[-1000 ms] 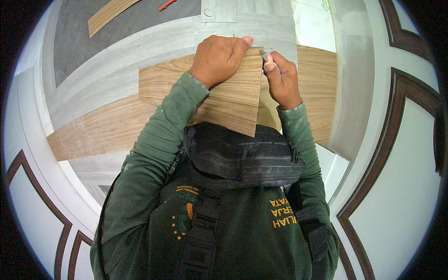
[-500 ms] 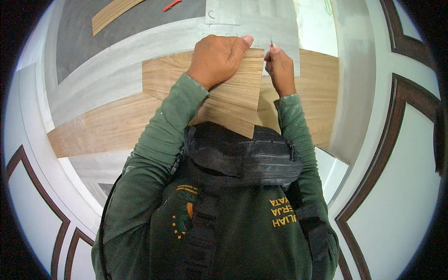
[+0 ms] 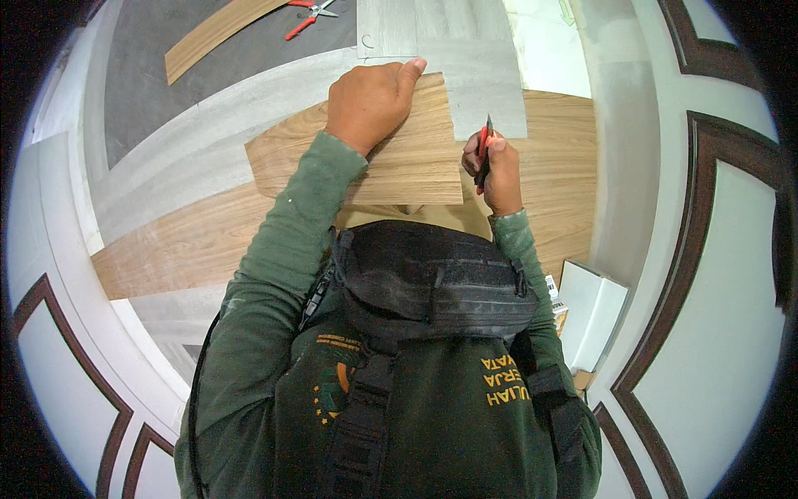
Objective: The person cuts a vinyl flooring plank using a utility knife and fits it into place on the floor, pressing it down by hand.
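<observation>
My left hand [image 3: 370, 104] is closed on the far edge of a short wood-look plank [image 3: 411, 162], thumb at its top near the right corner. My right hand [image 3: 499, 170], to the right of the plank, grips a red and black knife [image 3: 484, 158] with the blade pointing away from me. Just beyond both hands lie pale grey planks [image 3: 478, 50], one with a pencil mark. More wood-look planking [image 3: 557, 183] lies under and to either side of the held piece.
Red-handled pliers [image 3: 312, 17] and a loose wood-look strip [image 3: 212, 37] lie on dark grey floor [image 3: 179, 100] at the back left. A white box [image 3: 592, 308] sits by my right arm. White panelled surfaces with brown trim [image 3: 723, 249] flank both sides.
My right hand and knife have moved down and away from the plank's far corner. The plank's near edge has shifted away from me, and more of the pliers shows.
</observation>
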Demonstrator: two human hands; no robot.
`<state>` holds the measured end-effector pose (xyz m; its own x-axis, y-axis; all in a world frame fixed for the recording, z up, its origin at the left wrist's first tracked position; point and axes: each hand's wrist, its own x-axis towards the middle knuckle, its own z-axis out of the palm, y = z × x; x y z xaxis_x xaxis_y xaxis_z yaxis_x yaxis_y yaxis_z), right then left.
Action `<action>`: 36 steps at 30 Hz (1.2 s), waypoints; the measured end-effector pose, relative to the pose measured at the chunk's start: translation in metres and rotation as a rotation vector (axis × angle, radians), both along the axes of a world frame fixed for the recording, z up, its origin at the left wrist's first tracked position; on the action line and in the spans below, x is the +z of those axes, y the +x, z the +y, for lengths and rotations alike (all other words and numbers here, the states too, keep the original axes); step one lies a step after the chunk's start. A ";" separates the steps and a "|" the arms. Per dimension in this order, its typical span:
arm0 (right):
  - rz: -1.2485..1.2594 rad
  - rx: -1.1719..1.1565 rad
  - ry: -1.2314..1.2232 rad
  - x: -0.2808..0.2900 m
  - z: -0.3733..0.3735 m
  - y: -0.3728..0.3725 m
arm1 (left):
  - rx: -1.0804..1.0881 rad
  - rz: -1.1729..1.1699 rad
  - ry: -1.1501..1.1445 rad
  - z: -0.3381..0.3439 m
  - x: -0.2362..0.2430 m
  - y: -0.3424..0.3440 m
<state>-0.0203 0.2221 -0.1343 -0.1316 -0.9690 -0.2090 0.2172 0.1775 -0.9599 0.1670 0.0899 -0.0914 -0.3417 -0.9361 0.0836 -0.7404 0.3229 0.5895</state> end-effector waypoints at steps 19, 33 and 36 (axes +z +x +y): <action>0.061 -0.038 -0.140 0.038 0.019 0.006 | 0.120 0.008 -0.205 0.027 0.021 0.006; 0.109 -0.114 -0.186 0.035 0.037 0.007 | 0.085 -0.045 -0.179 0.037 0.024 0.007; 0.093 -0.108 -0.181 0.033 0.041 0.012 | 0.107 -0.056 -0.274 0.036 0.015 0.008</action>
<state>-0.0085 0.2634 -0.1009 -0.2470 -0.9689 -0.0148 0.1351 -0.0193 -0.9906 0.1752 0.1255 -0.0768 -0.2539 -0.9120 0.3221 -0.8077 0.3832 0.4480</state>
